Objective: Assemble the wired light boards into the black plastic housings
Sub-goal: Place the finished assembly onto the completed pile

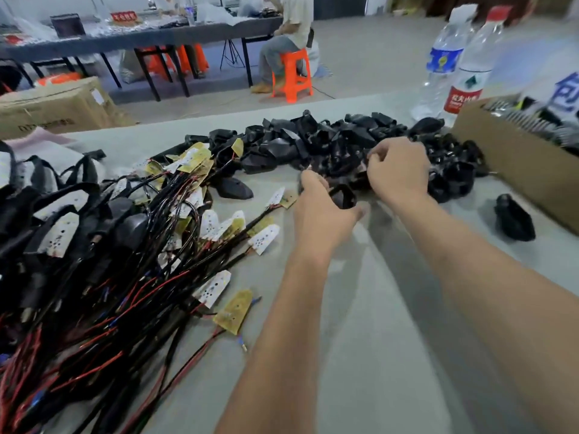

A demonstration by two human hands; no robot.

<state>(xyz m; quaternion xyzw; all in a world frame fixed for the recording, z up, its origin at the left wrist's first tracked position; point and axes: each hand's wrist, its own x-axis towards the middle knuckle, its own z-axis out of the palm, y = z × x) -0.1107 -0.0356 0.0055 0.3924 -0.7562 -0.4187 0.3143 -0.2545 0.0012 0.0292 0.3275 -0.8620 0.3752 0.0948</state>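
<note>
**Q:** Where are your hands, and what do they hold?

**A:** Both reach forward over a grey table [360,308]. My left hand [322,211] has its fingers curled around one black plastic housing [343,195], which sits in my grip at the near edge of the pile. My right hand [399,170] is just beside it, over the pile, with its fingers curled inward and the fingertips drawn together. I cannot tell whether they pinch anything, because the back of the hand hides them.

**Q:** Where are the other housings?

**A:** A heap of black housings [313,142] stretches across the far side of the table, from the middle towards the right. One housing [515,219] lies alone to the right, near a cardboard box [517,170]. Another [233,187] lies alone at the left edge of the heap.

**Q:** And the light boards?

**A:** They are to my left: a tangle of black and red wires [94,308] ending in small white and yellowish boards [233,311], fanned out on the table, well apart from my hands.

**Q:** Anything else?

**A:** Two clear water bottles [463,67] stand behind the box. Further off, a person sits on an orange stool [293,76] at a long table [141,39], with another cardboard carton [56,104] at far left.
</note>
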